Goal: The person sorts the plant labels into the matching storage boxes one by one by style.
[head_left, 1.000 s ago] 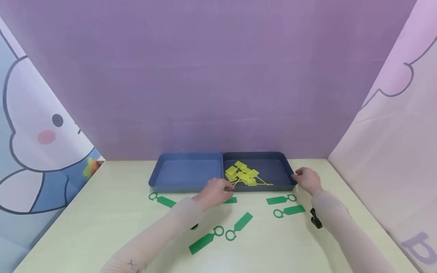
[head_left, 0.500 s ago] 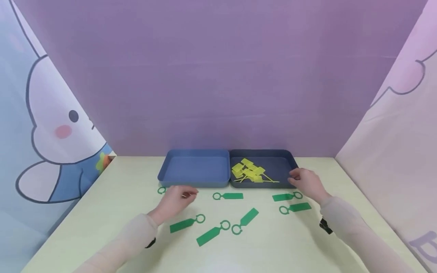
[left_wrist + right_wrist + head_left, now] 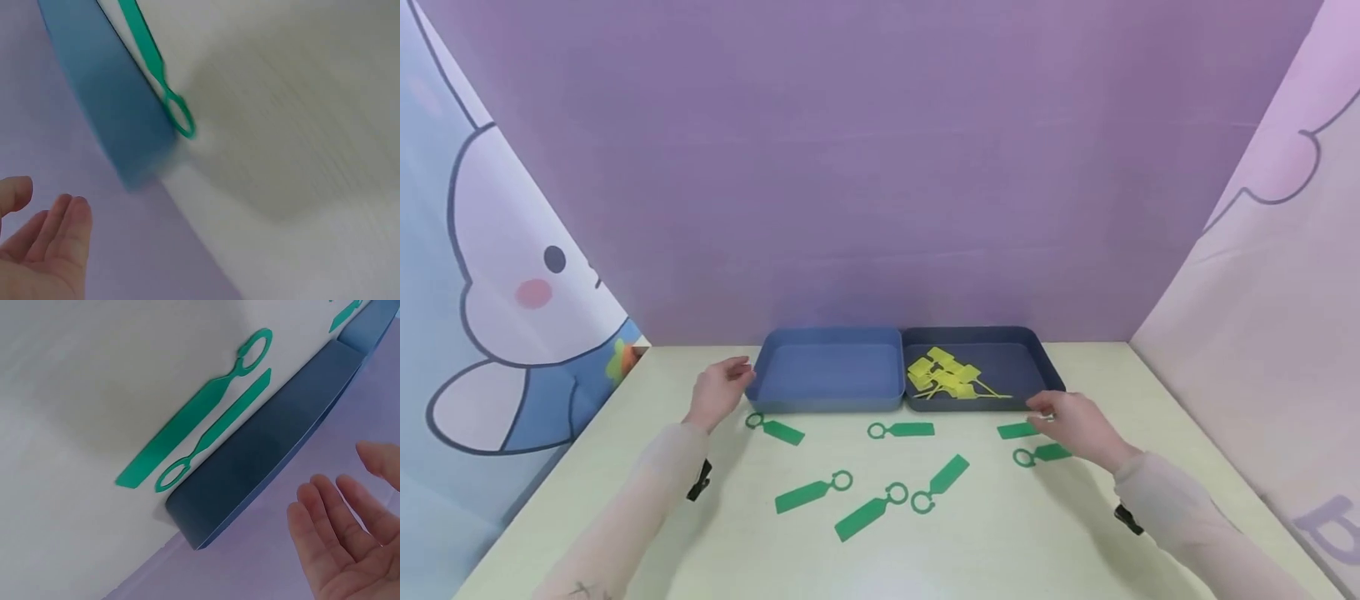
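Note:
My left hand (image 3: pixel 718 392) hovers beside the left end of the blue tray (image 3: pixel 827 407), fingers loosely bent and holding nothing. In the left wrist view, its thumb and fingertips (image 3: pixel 78 209) stand apart. Just below that tray corner lies a green ring-ended tag (image 3: pixel 784 432). At the front right corner of the dark navy tray (image 3: pixel 970 406) is my right hand (image 3: pixel 1078 429), over two green tags and partly hiding them. Seen from the right wrist, that hand (image 3: pixel 344 550) has spread, relaxed fingers and nothing in them; one green tag (image 3: pixel 181 428) lies near the tray wall.
Several yellow tags (image 3: pixel 946 375) are heaped in the navy tray. More green tags (image 3: pixel 861 520) lie scattered on the pale tabletop (image 3: pixel 985 554) in front of the trays. A purple backdrop (image 3: pixel 880 183) rises right behind them, with printed cloth walls at both sides.
My left hand has swung from the middle, in front of the trays, leftward to the blue tray's left end. The right hand has drawn slightly nearer, over the right-hand green tags.

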`<state>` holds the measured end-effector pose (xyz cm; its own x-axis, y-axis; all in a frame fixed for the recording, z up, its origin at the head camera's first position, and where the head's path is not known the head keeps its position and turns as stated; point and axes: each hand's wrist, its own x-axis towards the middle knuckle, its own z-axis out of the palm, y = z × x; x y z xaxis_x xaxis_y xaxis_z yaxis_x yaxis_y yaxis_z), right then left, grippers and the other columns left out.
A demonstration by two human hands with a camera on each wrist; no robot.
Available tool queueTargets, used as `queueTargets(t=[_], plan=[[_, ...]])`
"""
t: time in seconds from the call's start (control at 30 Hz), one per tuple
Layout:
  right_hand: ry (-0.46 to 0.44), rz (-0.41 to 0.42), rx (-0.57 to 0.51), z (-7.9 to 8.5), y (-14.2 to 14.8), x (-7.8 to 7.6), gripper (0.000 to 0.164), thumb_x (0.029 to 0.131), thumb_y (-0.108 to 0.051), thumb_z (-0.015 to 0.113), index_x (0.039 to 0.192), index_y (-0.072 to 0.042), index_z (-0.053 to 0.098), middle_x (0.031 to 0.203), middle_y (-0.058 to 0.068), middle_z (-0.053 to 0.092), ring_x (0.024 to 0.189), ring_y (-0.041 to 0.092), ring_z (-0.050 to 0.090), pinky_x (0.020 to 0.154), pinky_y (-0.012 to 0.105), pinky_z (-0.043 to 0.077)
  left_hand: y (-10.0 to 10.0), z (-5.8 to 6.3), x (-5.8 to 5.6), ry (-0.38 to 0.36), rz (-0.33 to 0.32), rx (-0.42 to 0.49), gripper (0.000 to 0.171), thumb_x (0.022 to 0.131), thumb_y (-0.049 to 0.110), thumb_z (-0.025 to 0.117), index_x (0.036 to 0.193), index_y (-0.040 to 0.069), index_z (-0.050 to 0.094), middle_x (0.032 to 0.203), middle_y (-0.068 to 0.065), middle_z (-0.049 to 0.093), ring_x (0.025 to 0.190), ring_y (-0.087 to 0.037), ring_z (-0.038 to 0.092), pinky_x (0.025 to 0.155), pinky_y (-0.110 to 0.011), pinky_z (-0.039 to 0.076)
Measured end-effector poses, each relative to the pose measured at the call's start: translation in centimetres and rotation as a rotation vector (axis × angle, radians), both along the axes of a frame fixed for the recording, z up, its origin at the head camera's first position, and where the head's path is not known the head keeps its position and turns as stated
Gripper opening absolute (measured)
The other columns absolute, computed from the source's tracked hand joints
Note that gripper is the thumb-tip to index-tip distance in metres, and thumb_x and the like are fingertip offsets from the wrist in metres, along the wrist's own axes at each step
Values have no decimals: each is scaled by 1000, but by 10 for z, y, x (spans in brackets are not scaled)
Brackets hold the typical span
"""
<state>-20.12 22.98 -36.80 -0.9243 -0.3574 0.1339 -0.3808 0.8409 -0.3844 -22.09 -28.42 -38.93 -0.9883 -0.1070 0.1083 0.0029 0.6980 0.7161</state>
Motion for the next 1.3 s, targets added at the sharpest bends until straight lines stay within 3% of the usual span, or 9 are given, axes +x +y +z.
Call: queueTargets(t=[0.17,0.33,0.47,0.57,0.9,1.3], plan=[[10,36,26,-4,4,8,27,82,-13,66,105,1,64,102,16,66,90,30,62,74,41,51,-13,-12,-13,-100,65,-49,52,95,26,44,134,-8,38,132,-27,45,120,-42,44,100,-50,36],[9,55,23,-12,11,12,25,81,-11,67,103,1,65,98,13,67,87,29,62,74,41,51,-17,-23,-17,-154,61,-66,46,93,24,48,125,-9,49,123,-27,53,109,-42,53,91,-50,43],[19,88,39,-19,17,11,26,79,-10,68,103,1,65,97,11,68,85,25,63,73,38,52,-21,-30,-17,-146,116,-73,37,91,19,51,118,-6,57,112,-24,61,96,-35,61,82,-46,47],[28,118,53,-22,21,10,28,78,-10,69,103,1,65,97,10,68,85,25,63,72,36,52,-23,-33,-17,-143,146,-75,35,90,19,52,116,-5,59,110,-23,63,94,-35,62,84,-48,45],[10,174,61,-29,34,2,28,74,-7,72,101,-2,66,99,8,67,88,26,62,74,35,51,-23,-34,-25,-157,162,-38,36,89,22,55,115,-3,60,101,-19,68,80,-26,66,82,-47,45],[-17,230,108,-38,43,-9,31,69,-10,76,98,-3,68,99,9,67,95,32,61,81,44,49,-10,-37,-28,-120,173,-33,35,89,21,54,115,-3,60,98,-19,68,81,-29,65,84,-48,44]])
